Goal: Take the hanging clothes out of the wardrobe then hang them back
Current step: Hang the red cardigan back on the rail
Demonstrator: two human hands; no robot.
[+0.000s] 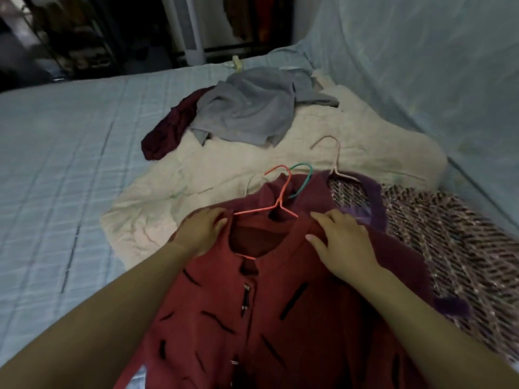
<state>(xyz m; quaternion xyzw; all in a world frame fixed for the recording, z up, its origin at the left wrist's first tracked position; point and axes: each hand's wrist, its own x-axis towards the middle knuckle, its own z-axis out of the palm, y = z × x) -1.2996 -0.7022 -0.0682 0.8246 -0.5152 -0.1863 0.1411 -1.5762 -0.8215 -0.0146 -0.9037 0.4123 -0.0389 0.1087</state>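
Red jacket (252, 318) lies flat at the bed's (70, 164) near edge. Left hand (202, 231) and right hand (342, 242) each grasp a shoulder, probably seating fabric over the coral hanger (279, 204) for rehanging.

A red cloth shirt (280, 318) carries short black dashes. Its thin wire hanger (283, 192) is coral pink, a second wire hanger (308, 179) green. Beside it lie a fuzzy purple garment (393, 234) and a pink-and-black zigzag woven jacket (455, 248), on a pale blue checked bedsheet (70, 164).
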